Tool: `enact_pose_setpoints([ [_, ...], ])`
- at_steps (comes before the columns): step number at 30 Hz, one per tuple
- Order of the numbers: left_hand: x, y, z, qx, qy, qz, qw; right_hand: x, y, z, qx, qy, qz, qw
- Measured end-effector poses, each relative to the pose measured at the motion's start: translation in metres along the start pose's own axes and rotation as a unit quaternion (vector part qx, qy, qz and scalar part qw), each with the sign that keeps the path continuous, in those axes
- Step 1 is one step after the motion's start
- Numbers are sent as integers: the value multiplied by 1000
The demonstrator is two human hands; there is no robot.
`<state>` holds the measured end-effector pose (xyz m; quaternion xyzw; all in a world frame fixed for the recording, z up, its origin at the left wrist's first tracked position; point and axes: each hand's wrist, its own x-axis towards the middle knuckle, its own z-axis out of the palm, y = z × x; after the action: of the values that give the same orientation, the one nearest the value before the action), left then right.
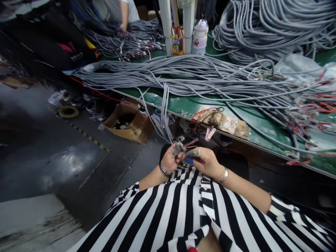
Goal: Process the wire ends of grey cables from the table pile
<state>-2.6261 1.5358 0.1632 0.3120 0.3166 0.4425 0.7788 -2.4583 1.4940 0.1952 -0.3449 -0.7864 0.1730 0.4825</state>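
Left hand [171, 158]: is keeping its fingers together on the near ends of the hanging cables [165, 112], just past the table's near edge; thin colored wires [192, 142] are poking out rightward.
Right hand [207, 162]: is sitting just beside the left, fingers curling near the wires; a blue piece [189, 160] is showing below them, but whether they are clamping it, I cannot tell.
Green table [189, 105]: is carrying a long gray cable bundle [183, 77] from left to right, its colored ends fanning out at right.
Table's near edge: a taped block [232, 126] is lying there, a pink clip [210, 133] just beside it.
Far side: a bottle [200, 40] is standing right of scissors [177, 32]; big cable coils [262, 28] are heaping up at right.
Far left: another person's hand [123, 26] is resting near more cables.
Floor [52, 140]: is shining at left, an open cardboard box [141, 127] sitting near the table.
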Motion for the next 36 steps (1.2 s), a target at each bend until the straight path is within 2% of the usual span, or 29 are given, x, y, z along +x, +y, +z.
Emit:
enact_pose_setpoints([
  [6,5,-2,-13,-14,-18,-69,997,-4,1,2,11,-37,-55,998],
  [10,9,0,-22,6,-34,-83,996,-9,-2,-2,45,-67,-39,996],
  [12,10,1,-27,14,-45,-80,996,-12,-3,-4,59,-57,0,997],
  [16,12,1,-34,13,-53,-73,996,-15,-2,-7,24,4,112,993],
  [20,12,-3,-37,18,-44,-89,995,-12,-3,-1,64,-22,195,978],
  [23,13,-6,-36,31,-33,-86,995,-10,-3,4,160,-38,246,955],
  [28,12,-8,-31,162,-62,-70,982,-12,1,7,247,35,348,904],
  [31,9,-8,-28,259,-76,-15,963,-13,2,4,273,76,393,875],
  [33,6,-7,-27,321,-84,76,940,-13,3,1,289,93,412,859],
  [34,5,-5,-26,361,-83,135,919,-14,3,0,295,98,419,853],
  [36,1,-2,-27,454,-70,247,853,-16,3,0,300,100,426,848],
])
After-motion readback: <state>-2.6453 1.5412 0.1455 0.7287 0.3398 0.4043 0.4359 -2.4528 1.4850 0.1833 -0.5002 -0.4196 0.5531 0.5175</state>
